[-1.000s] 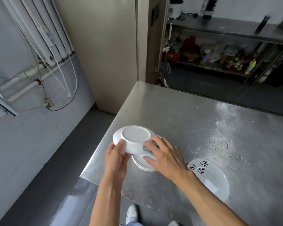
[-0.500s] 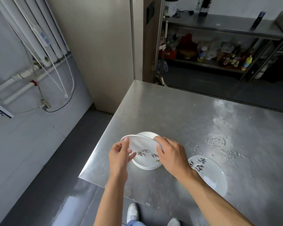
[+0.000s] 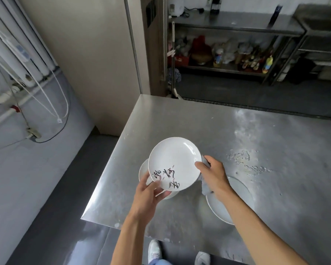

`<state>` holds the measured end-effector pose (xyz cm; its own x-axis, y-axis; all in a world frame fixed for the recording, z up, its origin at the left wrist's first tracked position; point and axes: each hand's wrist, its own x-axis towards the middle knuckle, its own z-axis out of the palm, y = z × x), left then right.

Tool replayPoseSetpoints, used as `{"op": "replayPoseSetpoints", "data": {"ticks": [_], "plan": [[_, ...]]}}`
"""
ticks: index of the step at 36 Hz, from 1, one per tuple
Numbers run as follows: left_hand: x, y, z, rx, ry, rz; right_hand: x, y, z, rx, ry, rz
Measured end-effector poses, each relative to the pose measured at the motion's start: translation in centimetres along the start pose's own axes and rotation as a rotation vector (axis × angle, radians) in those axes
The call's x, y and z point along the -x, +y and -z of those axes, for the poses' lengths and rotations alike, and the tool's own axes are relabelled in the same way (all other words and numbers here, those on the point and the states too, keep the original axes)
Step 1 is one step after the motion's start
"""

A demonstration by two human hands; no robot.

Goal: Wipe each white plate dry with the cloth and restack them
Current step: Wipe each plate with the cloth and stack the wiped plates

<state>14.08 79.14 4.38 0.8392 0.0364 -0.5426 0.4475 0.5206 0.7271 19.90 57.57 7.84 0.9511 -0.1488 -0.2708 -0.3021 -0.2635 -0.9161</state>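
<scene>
Above the near left corner of the steel table [image 3: 180, 119], the plate [image 3: 175, 159] is held in the air by both hands, tilted with its hollow face toward the camera and the black brush lettering on its lower part showing. A second ago it was bottom up, its bare underside showing; half a second ago it stood nearly on edge, partway through the turn; now it is fully turned over and sits higher in view. The left hand [image 3: 149, 196] grips the lower left rim, thumb lying on the face just beside the lettering and fingers curled behind; earlier it clasped the upturned plate's left side. The right hand [image 3: 214, 175] clasps the right rim, thumb tip on the front edge, with the grey cloth [image 3: 205, 188] bunched in its grasp and poking out above and below the hand; earlier only a small bit of cloth showed under its fingers. Under the held plate the stack [image 3: 144, 172] rests on the table as before, mostly hidden, so its count cannot be told. A lone plate [image 3: 241, 192] lies on the table to the right, partly covered by the right forearm, in the same spot. Water drops [image 3: 243, 159] lie farther right on the table.
</scene>
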Motion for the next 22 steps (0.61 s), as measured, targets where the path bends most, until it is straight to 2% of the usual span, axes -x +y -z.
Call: {"op": "replayPoseSetpoints", "data": {"ticks": [4, 8, 12, 15, 22], "plan": [[-0.5, -1.2, -1.5, -0.048, -0.019, 0.042, 0.3, 1.0, 2.8, 0.001, 0.046, -0.031], [-0.8, -2.3, -3.5, -0.104, -0.063, 0.068, 0.4, 3.1, 5.8, 0.178, 0.172, -0.093], [-1.0, -3.5, -5.7, -0.168, -0.136, 0.095, 0.5, 6.4, 8.8, 0.198, 0.268, -0.155], [-1.1, -4.9, -7.3, -0.254, -0.193, 0.122, 0.9, 9.0, 10.7, 0.190, 0.257, -0.150], [-1.3, -8.9, -9.8, -0.388, -0.284, 0.259, 2.2, 13.5, 14.3, 0.174, 0.222, -0.305]]}}
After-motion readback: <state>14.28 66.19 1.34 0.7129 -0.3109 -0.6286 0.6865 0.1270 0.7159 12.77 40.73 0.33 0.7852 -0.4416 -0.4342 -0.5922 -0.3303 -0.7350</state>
